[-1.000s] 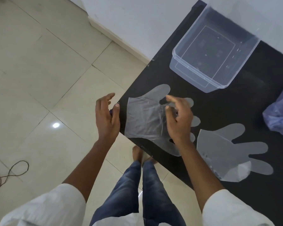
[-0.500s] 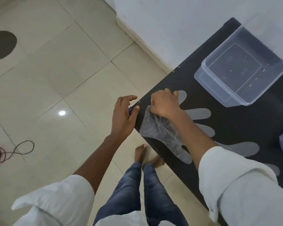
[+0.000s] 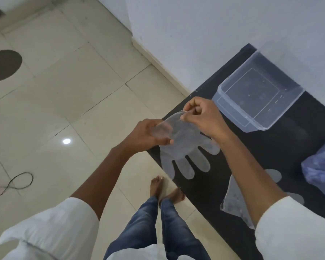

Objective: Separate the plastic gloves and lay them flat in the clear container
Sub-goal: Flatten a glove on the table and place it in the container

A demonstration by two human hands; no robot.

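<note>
From the head view, the right hand [image 3: 203, 117] has its grip pinched shut on the cuff edge of a plastic glove [image 3: 182, 147], thumb and forefinger closed on the thin film near the glove's upper rim. The left hand [image 3: 148, 135] grips the same cuff from the other side, its fingers curled behind the film and its thumb pressed across the front, so both grips are clenched on the one glove and hold it up over the near corner of the table [image 3: 281, 147]. The glove hangs with its fingers pointing down towards the person; the lowest fingertips reach past the table's edge, over the tiled floor [image 3: 64, 91].

The clear container [image 3: 259, 102] stands just beyond the right hand, on the far side of the table against the white wall [image 3: 214, 34], its open top facing up and apart from the glove. Bare black table surface lies between the held glove and the container. A second plastic glove [image 3: 235, 205] lies flat on the table nearer the person, partly hidden under the right forearm. A crumpled bluish plastic bag [image 3: 321, 166] sits at the table's right edge of view. The table's left edge runs diagonally, with open floor to its left.
</note>
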